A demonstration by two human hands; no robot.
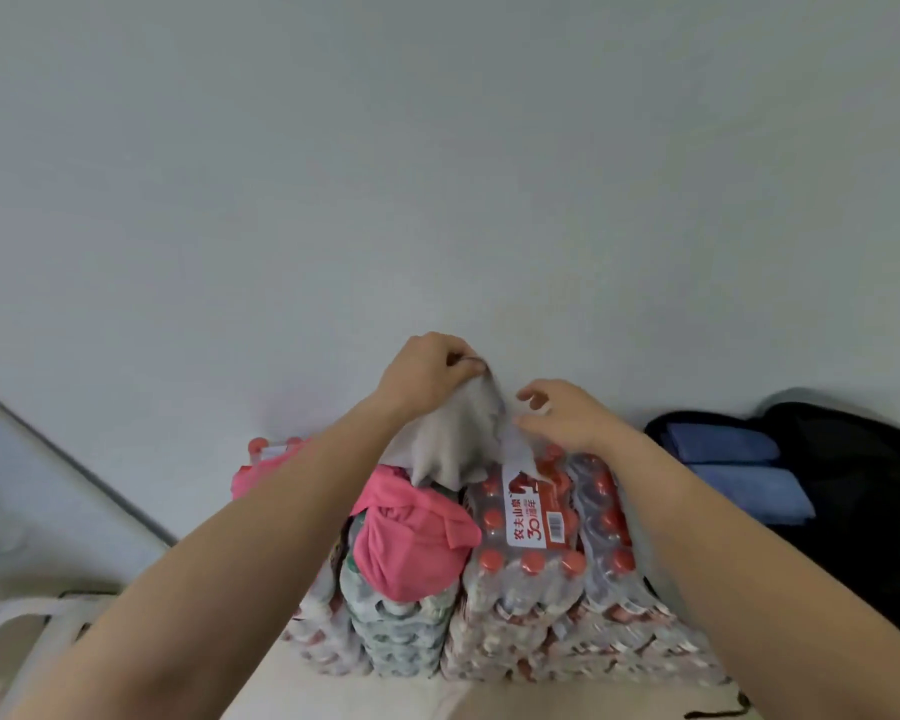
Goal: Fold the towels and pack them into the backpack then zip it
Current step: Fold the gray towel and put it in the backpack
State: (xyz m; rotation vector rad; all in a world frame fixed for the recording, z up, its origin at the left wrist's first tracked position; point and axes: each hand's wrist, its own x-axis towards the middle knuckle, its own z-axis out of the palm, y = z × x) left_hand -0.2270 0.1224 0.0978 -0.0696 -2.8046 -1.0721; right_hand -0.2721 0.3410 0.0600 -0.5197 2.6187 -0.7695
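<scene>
My left hand [427, 368] pinches the top corner of a grey towel [450, 444] and holds it up against the wall, so the cloth hangs down over the bottle packs. My right hand [567, 415] hovers beside the towel's right edge with its fingers apart, holding nothing. A crumpled pink towel [411, 537] lies below on the packs. At the right, a black backpack [863, 485] lies open with two folded blue towels [733, 470] inside.
Stacked shrink-wrapped packs of red-capped water bottles [531, 553] serve as the work surface against a plain white wall [437, 174]. A white chair frame [17, 631] stands at the lower left. A beige surface [385, 698] lies in front.
</scene>
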